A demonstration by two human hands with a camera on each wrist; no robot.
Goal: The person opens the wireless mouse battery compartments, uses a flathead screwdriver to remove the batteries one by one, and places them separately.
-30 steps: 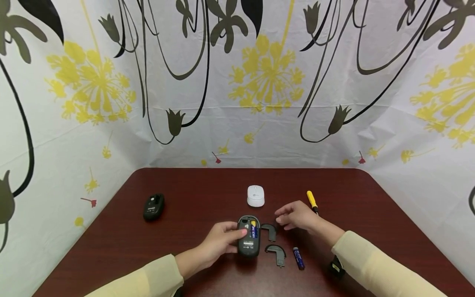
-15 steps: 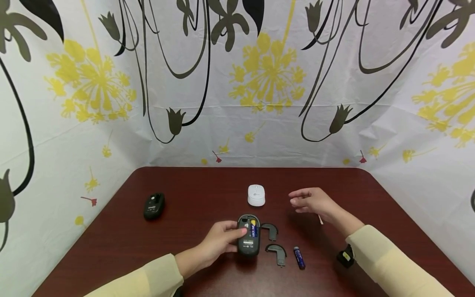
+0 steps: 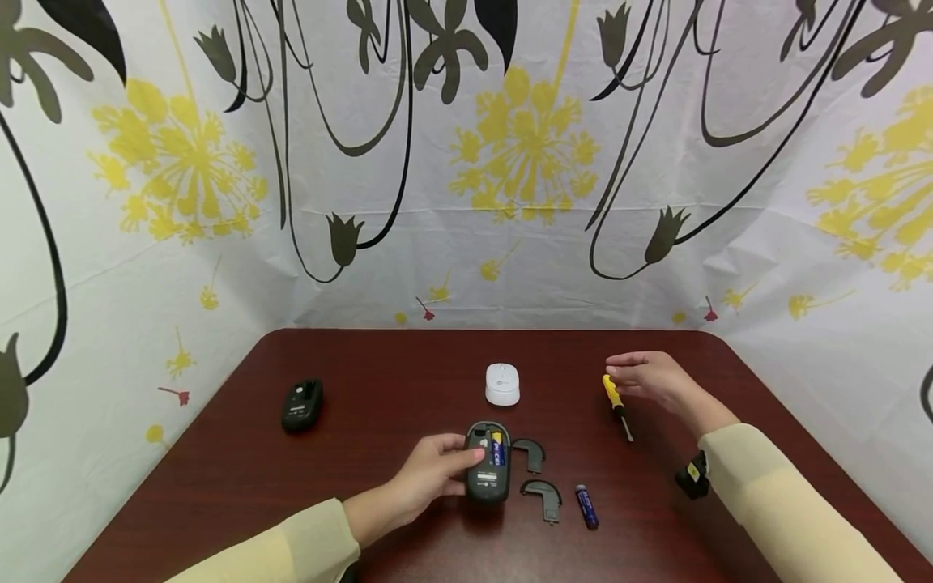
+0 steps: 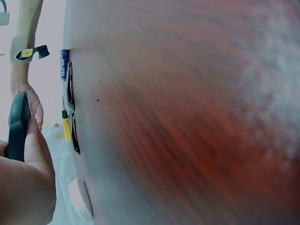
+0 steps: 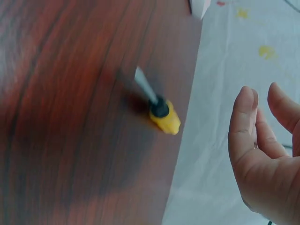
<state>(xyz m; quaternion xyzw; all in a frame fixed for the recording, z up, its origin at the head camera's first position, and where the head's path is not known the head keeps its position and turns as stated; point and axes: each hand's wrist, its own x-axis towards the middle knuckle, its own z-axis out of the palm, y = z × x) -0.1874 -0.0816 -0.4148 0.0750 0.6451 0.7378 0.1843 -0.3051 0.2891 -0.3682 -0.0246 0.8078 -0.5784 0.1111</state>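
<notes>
My left hand (image 3: 426, 478) grips a dark computer mouse (image 3: 487, 486), its underside facing up, thumb lying over it. One blue-and-yellow battery (image 3: 499, 449) sits in the mouse's open compartment. In the left wrist view the mouse (image 4: 18, 126) shows edge-on. Beside the far end of a flathead screwdriver (image 3: 618, 405) with a yellow handle is my right hand (image 3: 656, 382). The right wrist view shows that hand (image 5: 262, 145) with nothing between thumb and fingers, apart from the screwdriver (image 5: 164, 117).
Two dark curved cover pieces, one upper (image 3: 532, 455) and one lower (image 3: 544, 500), lie right of the held mouse. A loose blue battery (image 3: 586, 508) lies beside them. A white mouse (image 3: 502, 385) stands farther back, another dark mouse (image 3: 302, 406) at left on the table (image 3: 394, 364).
My right hand has moved right and back, from near the upper cover piece to the handle end of the screwdriver, which now shows whole. The left hand and its mouse have stayed put.
</notes>
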